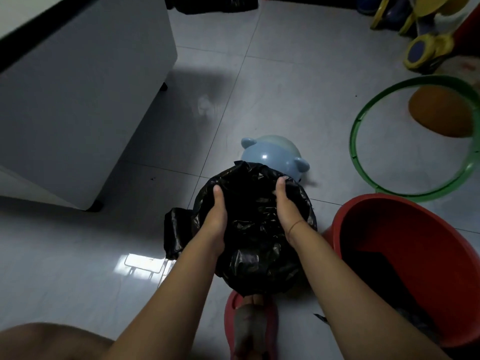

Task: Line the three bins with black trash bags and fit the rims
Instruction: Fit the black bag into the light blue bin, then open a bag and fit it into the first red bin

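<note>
A black trash bag (pixel 255 237) is draped over a small bin on the floor in front of me; the bin itself is hidden under the plastic. My left hand (pixel 215 214) and my right hand (pixel 285 206) both reach into the bag's mouth, fingers curled over its far edge and gripping the plastic. A folded black bag (pixel 173 232) lies on the floor just left of it. A red bin (pixel 368 211) stands at the right with dark plastic inside. A green rim ring (pixel 354 136) lies on the floor at the far right.
A pale blue lid with ears (pixel 272 154) lies just beyond the bag. A white cabinet (pixel 78 100) fills the left. An orange ball (pixel 441 110) and a yellow toy (pixel 426 50) sit at the right. My foot in a red slipper (pixel 249 328) is below the bag.
</note>
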